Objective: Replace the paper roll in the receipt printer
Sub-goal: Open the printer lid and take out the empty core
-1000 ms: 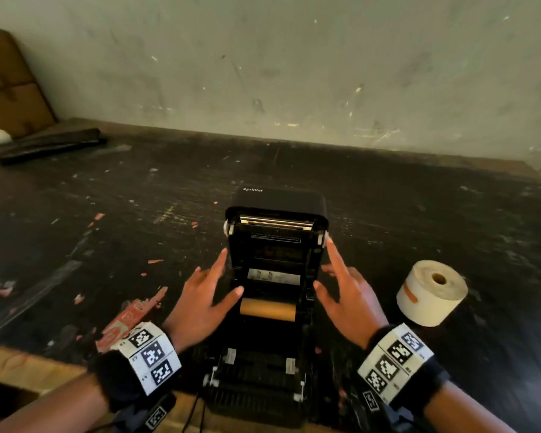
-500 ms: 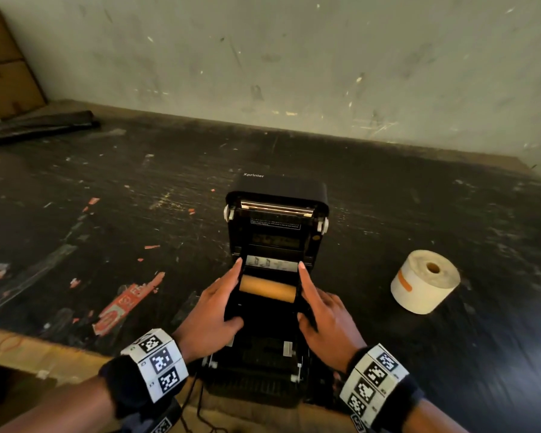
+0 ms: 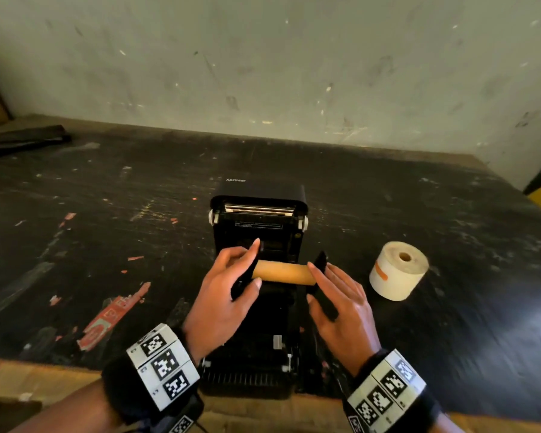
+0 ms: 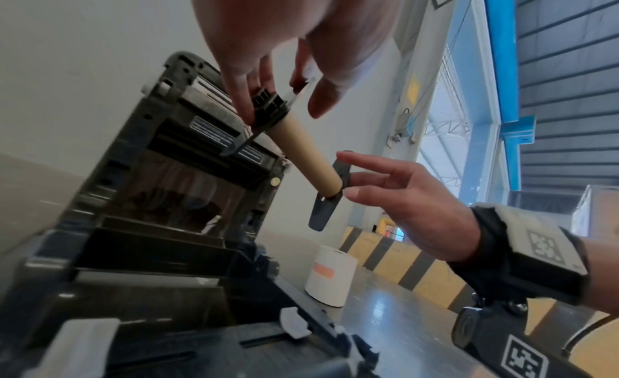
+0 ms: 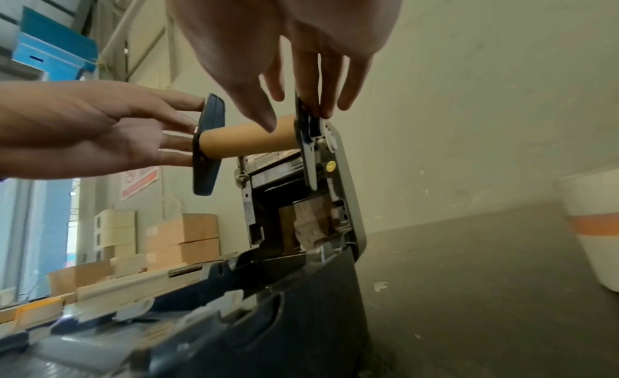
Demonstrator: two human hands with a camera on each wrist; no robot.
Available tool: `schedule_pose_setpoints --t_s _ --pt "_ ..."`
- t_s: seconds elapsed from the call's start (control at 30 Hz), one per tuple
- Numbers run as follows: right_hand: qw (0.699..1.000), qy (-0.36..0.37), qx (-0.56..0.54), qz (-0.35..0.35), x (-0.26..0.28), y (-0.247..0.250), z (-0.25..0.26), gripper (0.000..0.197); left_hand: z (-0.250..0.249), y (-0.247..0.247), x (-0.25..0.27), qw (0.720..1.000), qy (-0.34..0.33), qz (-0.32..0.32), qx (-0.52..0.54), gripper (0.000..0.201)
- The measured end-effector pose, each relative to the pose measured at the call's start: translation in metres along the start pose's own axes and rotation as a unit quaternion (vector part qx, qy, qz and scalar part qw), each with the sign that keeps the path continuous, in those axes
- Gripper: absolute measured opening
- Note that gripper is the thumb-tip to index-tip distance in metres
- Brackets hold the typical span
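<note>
The black receipt printer stands near the table's front edge with its lid up. Above its paper bay hangs a spindle: an empty brown cardboard core between two black end plates. My left hand pinches the left end plate between thumb and fingers. My right hand holds the right end plate, thumb on the core end and fingers outside. The wrist views show the same core held level and free of the printer. A full white paper roll stands on the table to the right.
A red label scrap lies left of the printer. A dark flat object sits at the far back left. The grey wall closes the table's rear. Cardboard boxes are stacked beyond the table's left side.
My hands went from beside the printer into its bay, took the spindle by its end plates, and lifted it with the empty core out of the bay.
</note>
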State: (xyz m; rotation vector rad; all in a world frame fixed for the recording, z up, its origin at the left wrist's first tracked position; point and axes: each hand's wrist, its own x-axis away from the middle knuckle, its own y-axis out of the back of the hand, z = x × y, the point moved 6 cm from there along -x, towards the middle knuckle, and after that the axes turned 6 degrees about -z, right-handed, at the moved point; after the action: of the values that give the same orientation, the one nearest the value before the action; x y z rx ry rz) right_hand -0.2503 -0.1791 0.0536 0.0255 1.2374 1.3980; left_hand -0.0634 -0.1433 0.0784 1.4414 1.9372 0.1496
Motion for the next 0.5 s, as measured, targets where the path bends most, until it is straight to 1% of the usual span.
schedule_pose_setpoints --t_s 0.1,0.2,0.3,0.37,0.5 --pt "0.999 -0.027 0.037 -0.014 0.014 0.014 -0.011 0.056 -0.004 -0.017 0.006 1.000 0.010 0.017 0.023 0.052" --pt "0.996 -0.050 0.073 -0.009 0.032 0.029 -0.026 0.053 -0.008 -0.041 0.014 0.998 0.025 0.045 0.045 0.051" --pt "0.992 -0.080 0.100 0.006 0.052 0.043 -0.043 0.053 -0.010 -0.070 0.022 0.992 0.063 0.082 0.070 0.053" --pt "0.989 -0.095 0.113 0.012 0.063 0.054 -0.054 0.050 -0.013 -0.089 0.024 0.989 0.077 0.102 0.071 0.053" --pt "0.985 -0.107 0.133 0.028 0.073 0.070 -0.083 0.046 -0.023 -0.129 0.015 0.987 0.082 0.128 0.058 0.052"
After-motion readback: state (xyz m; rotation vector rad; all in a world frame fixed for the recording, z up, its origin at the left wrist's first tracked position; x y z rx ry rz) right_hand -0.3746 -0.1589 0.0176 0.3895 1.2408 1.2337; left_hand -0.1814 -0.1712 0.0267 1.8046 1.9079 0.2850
